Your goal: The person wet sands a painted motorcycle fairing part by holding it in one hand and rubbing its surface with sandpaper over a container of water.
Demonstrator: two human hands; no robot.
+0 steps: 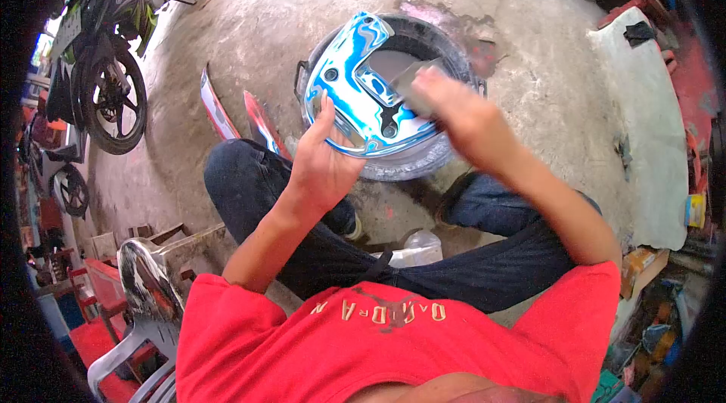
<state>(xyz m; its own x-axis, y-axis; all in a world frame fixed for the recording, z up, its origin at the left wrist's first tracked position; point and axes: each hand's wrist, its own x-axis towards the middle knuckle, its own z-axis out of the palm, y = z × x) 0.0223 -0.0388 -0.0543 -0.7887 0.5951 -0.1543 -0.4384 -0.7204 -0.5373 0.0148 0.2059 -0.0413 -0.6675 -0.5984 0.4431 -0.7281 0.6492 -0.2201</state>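
A glossy motorcycle fairing panel (pixel 344 93) with blue, white and black swirls lies tilted over a round dark tub (pixel 442 31). My left hand (pixel 324 159) grips the panel's near left edge, thumb on top and the other fingers hidden beneath. Greyish liquid shows inside the tub behind the panel. My right hand (pixel 465 112), smeared by motion, pinches a grey sheet (pixel 412 87) that looks like sandpaper. The sheet is at the panel's right side, by its inner cut-out; whether it touches the surface I cannot tell.
Two slim red-and-white panels (pixel 261 122) stand left of the tub by my knee. A motorcycle (pixel 106 63) is parked at the far left. A plastic chair (pixel 147 320) stands behind on the left. A clear plastic container (pixel 422 246) sits between my legs. A pale sheet (pixel 643 138) lies along the right.
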